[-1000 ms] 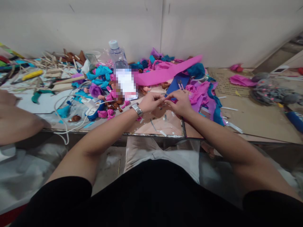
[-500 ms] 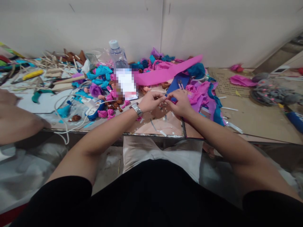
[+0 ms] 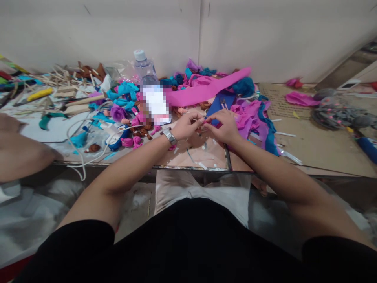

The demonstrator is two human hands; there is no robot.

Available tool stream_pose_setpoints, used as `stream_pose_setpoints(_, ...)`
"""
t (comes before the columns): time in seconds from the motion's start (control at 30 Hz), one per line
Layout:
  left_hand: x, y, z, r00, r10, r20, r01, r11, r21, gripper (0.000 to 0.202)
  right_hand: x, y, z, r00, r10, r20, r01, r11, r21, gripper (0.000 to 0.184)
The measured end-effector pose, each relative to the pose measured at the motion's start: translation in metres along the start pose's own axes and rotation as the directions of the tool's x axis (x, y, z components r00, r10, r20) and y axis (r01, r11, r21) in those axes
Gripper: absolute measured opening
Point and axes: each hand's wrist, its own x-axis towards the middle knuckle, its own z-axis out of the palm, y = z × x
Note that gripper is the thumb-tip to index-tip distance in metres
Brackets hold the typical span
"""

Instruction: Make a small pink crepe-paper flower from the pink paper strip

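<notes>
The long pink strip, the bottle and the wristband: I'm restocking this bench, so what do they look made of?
Long pink strip: likely crepe or tissue paper, matte and softly creased. Bottle: clear plastic, glossy and see-through, with a pale cap. Wristband on the left wrist: probably metal, silvery with a sheen.

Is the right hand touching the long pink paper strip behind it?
Apart. In the head view the right hand pinches a small pink piece with the left hand; blue paper shows between it and the long pink paper strip.
</notes>
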Motion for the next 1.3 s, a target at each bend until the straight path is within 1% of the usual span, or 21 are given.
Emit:
stream_pose_setpoints(0.13, 0.0002, -0.0003, -0.0007, 1.0, 0.01, 0.002, -0.01, 1.0, -0.012, 0.069, -0.0012, -0.004, -0.002, 1.0, -0.012, -0.022, 0.013, 1.0, 0.028, 0.046)
stream_pose_setpoints(0.3, -0.0004, 0.0026, -0.0013, 0.999, 0.011, 0.035, -0.011, 1.0, 0.006, 0.07, -0.0019, -0.0055, -0.002, 0.999, 0.017, -0.03, -0.016, 1.0, 0.022, 0.048)
stream_pose_setpoints(0.4, -0.0003, 0.0009, -0.0018, 1.0, 0.011, 0.022, -0.011, 1.0, 0.001, 0.07, -0.0019, -0.005, -0.0013, 0.999, 0.013, -0.03, -0.013, 1.0, 0.013, 0.051)
stream_pose_setpoints(0.5, 0.0, -0.0005, -0.0023, 1.0, 0.011, 0.008, -0.011, 1.0, -0.011, 0.071, -0.0018, -0.0042, -0.0016, 1.0, -0.017, -0.023, 0.018, 0.999, 0.028, 0.053)
stream_pose_setpoints(0.6, -0.0001, 0.0014, -0.0027, 1.0, 0.007, -0.001, -0.007, 1.0, 0.008, 0.071, -0.0014, -0.0033, -0.0029, 0.999, -0.05, -0.005, 0.051, 0.998, 0.045, 0.052)
stream_pose_setpoints(0.77, -0.0003, 0.0037, -0.0028, 1.0, -0.002, -0.005, 0.002, 1.0, 0.031, 0.072, -0.0005, -0.0036, -0.004, 0.999, -0.032, -0.011, 0.033, 0.999, 0.038, 0.047)
stream_pose_setpoints(0.9, 0.0001, 0.0026, -0.002, 0.998, 0.009, -0.059, -0.007, 1.0, 0.027, 0.067, -0.0004, -0.0056, -0.0032, 0.999, -0.011, -0.032, 0.011, 1.0, 0.022, 0.037)
stream_pose_setpoints(1.0, 0.0, 0.0034, -0.0019, 0.995, 0.015, -0.095, -0.011, 0.999, 0.044, 0.057, -0.0007, -0.0063, -0.0026, 0.998, 0.01, -0.056, -0.01, 1.0, 0.0, 0.03)
stream_pose_setpoints(1.13, -0.0007, 0.0037, -0.0024, 0.994, 0.04, -0.101, -0.028, 0.992, 0.12, 0.044, -0.001, -0.0064, -0.0023, 0.998, 0.01, -0.065, -0.011, 1.0, -0.01, 0.024)
stream_pose_setpoints(1.3, -0.001, 0.0035, -0.0017, 0.992, 0.078, -0.095, -0.062, 0.985, 0.16, 0.037, -0.0014, -0.0075, -0.0028, 0.999, 0.022, -0.042, -0.023, 0.999, -0.024, 0.017)
